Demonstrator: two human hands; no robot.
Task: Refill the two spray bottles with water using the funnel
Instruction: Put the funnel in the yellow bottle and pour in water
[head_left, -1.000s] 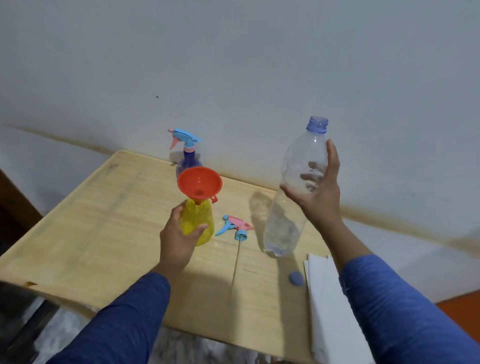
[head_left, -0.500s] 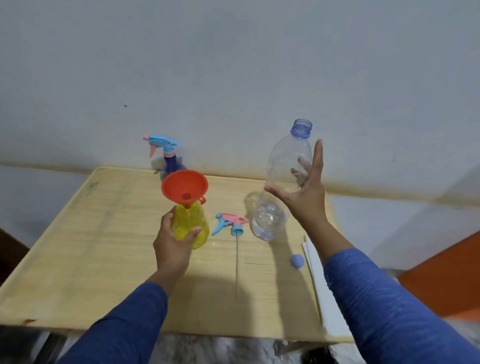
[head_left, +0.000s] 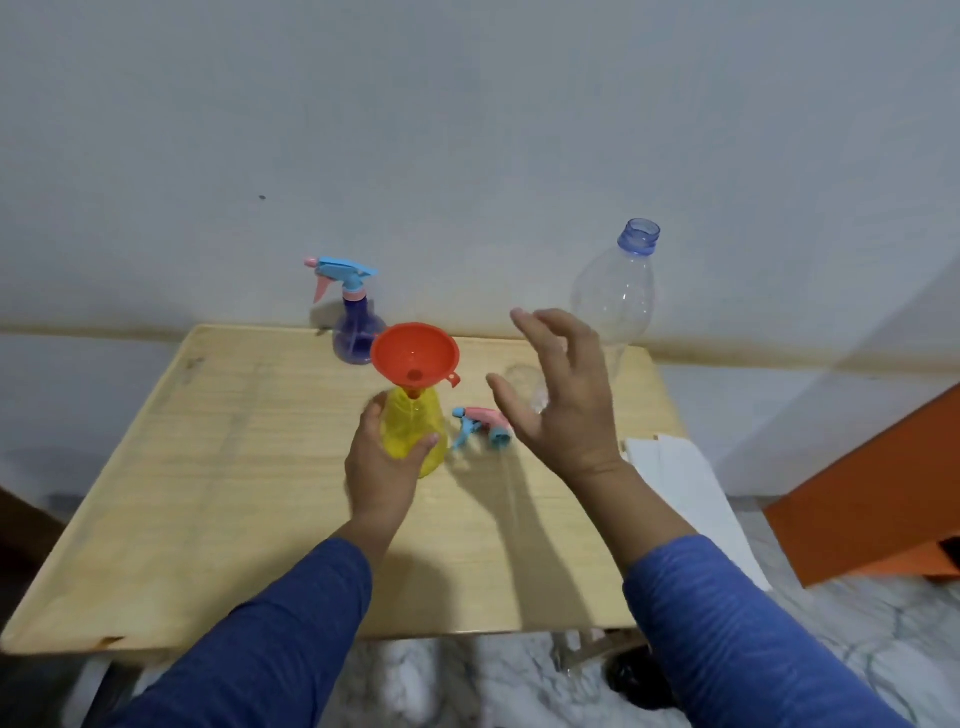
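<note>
A pale wall stood behind the wooden tabletop (head_left: 218, 467). Your left hand (head_left: 382, 467) gripped the yellow bottle (head_left: 410, 431), thumb and fingers curled round its body, with the red funnel (head_left: 415, 353) seated in its neck. Your right hand (head_left: 561, 395) hung above the tabletop with fingers spread and relaxed, holding nothing. Just behind it stood the clear bottle (head_left: 615, 296), upright, uncapped and apparently nearly empty. The loose sprayer head (head_left: 483, 423) lay between your hands, beside the yellow bottle. The purple bottle (head_left: 356, 332), sprayer on, stood at the back edge, just behind the funnel. White paper (head_left: 680, 467) lay off the right edge.

Half a second earlier your right hand was on the clear bottle; now it had let go and pulled toward you, and the bottle rested on the tabletop. Your left hand's grip had not changed.

The yellow bottle's pour seemed finished. To do the next step well, you needed to keep that bottle steady, lift the funnel straight up so drips fell inside, then screw the sprayer head back on.
</note>
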